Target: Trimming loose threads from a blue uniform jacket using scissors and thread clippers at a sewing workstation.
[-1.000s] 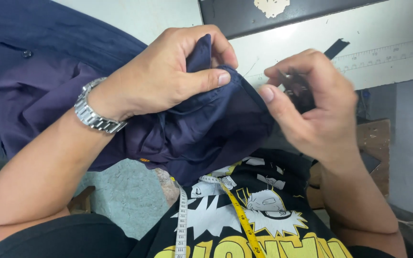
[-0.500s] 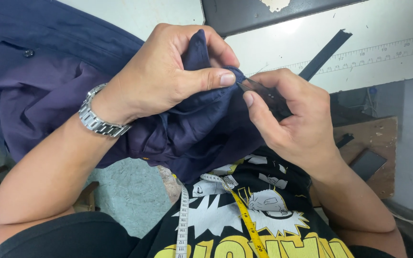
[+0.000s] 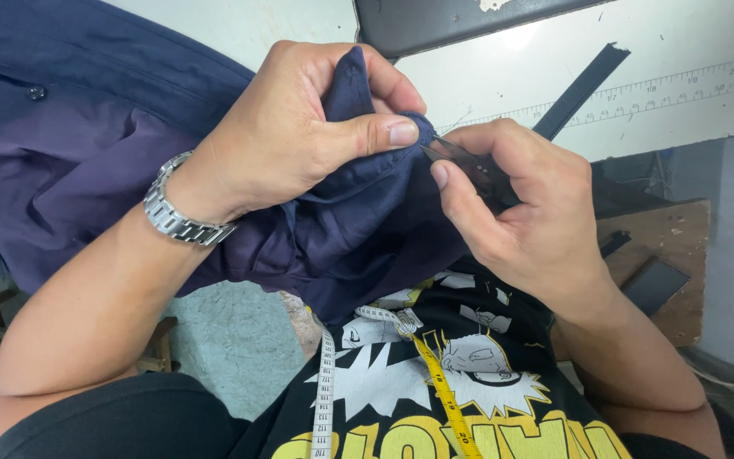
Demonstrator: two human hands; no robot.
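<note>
Where the navy garment point(image 3: 129, 144) spills across the upper left of the frame and down toward centre, it takes up most of the view; it is a dark blue shirt-like piece, with one button visible at far upper left. Behind it, along the top and right, runs the pale worktop point(image 3: 681, 51) with a printed ruler scale point(image 3: 639, 93) and a dark strap lying aslant.

Lower centre: the person's black printed shirt, with a white and a yellow tape measure point(image 3: 435, 382) hanging down over it.

The left hand point(image 3: 290, 136), steel wristwatch point(image 3: 176, 217) on the wrist, is at centre frame. Its grip is closed on a bunched fold of the navy fabric, thumb pressed flat along a seam or edge, holding it taut and raised.

The right hand point(image 3: 520, 212), right of centre, has its grip closed around a small dark tool point(image 3: 469, 166), with its thin tip touching the cloth just beside the left thumbnail. It looks like a thread snipper or seam picker; I cannot tell which.

Judgement on progress: work on this one spot of the seam seems to be in hand, tool tip at the fabric. No cut threads or opened stitching can be made out, so how much is done is unclear. The rest of the garment lies loosely heaped, apparently unhandled at this moment.
</note>
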